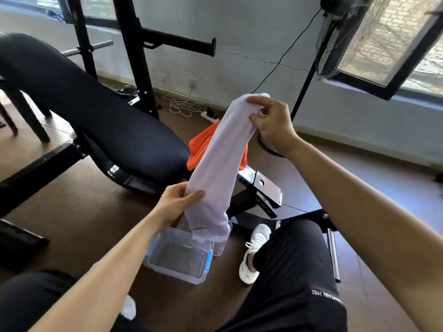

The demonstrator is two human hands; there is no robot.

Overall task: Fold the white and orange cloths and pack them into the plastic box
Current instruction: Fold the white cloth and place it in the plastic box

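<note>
White cloth [217, 164], smooth, hangs tube-like between both hands.

Your white cloth [217, 161] looks faintly lilac, orange cloth [201, 146] is bright neon, plastic box [178, 257] is clear with blue clips, black bench pad [96, 111], brown floor [84, 212].

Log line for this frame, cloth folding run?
left hand: grips white cloth low | right hand: pinches top | orange cloth: on bench, unfolded | plastic box: open, empty
</note>
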